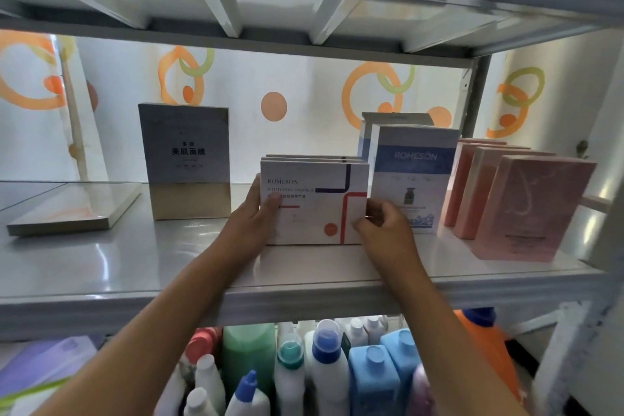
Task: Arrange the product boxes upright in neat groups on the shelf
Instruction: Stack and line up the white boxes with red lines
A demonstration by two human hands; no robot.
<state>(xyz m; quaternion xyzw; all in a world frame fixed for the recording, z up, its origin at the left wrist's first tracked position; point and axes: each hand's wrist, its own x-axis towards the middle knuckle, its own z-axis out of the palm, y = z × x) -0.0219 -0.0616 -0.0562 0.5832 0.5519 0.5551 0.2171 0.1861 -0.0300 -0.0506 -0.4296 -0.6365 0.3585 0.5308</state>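
A white Romeson box (314, 203) with blue and red lines stands upright mid-shelf, at the front of a short row of like boxes. My left hand (253, 216) grips its left edge. My right hand (381, 223) pinches its lower right corner. Just right stand blue-and-white Romeson boxes (413, 172), upright, one behind another. Further right is a row of several pink boxes (530, 209). A grey box with a tan base (185, 159) stands alone to the left. Another flat box (74, 209) lies on its side at far left.
The grey shelf board (135, 263) has open surface in front and between the grey box and the white row. A metal upright (479, 94) stands at the back right. Below, bottles (324, 365) crowd the lower shelf. The upper shelf (304, 10) hangs close overhead.
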